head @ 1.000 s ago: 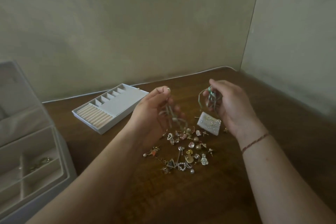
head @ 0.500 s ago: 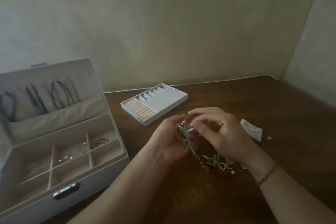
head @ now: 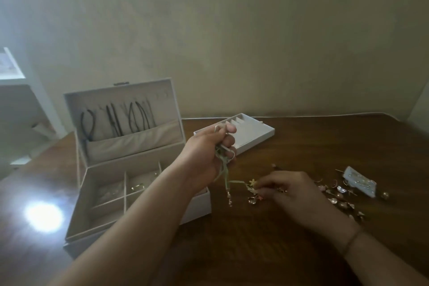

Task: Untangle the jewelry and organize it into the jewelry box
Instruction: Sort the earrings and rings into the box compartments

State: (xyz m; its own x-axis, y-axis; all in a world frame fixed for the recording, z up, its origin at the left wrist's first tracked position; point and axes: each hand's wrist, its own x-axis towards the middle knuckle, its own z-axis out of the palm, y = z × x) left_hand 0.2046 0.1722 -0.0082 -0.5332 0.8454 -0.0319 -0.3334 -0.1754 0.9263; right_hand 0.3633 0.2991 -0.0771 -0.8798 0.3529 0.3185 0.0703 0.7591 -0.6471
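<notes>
My left hand [head: 209, 153] is raised beside the open white jewelry box [head: 102, 195] and grips a bunch of pale green cord necklaces [head: 224, 169]. Their ends hang down to the table, one with a small metal clasp. My right hand [head: 292, 193] rests low on the wooden table and pinches the charm end of a green cord near some small gold pieces. A scatter of earrings and charms [head: 339, 195] lies to its right. Black cords hang inside the box lid [head: 125, 121]. A few gold pieces sit in the box's compartments.
A white ring-and-slot tray [head: 255, 133] lies behind my left hand. A small white earring card [head: 359, 181] sits at the far right of the scatter. The wall runs close behind the table. A bright glare spot [head: 43, 216] shines on the table left of the box.
My view has swung left, bringing the jewelry box to the middle. My hands have parted: the left rose with the green cords, the right dropped to the table at the cord's charm end.
</notes>
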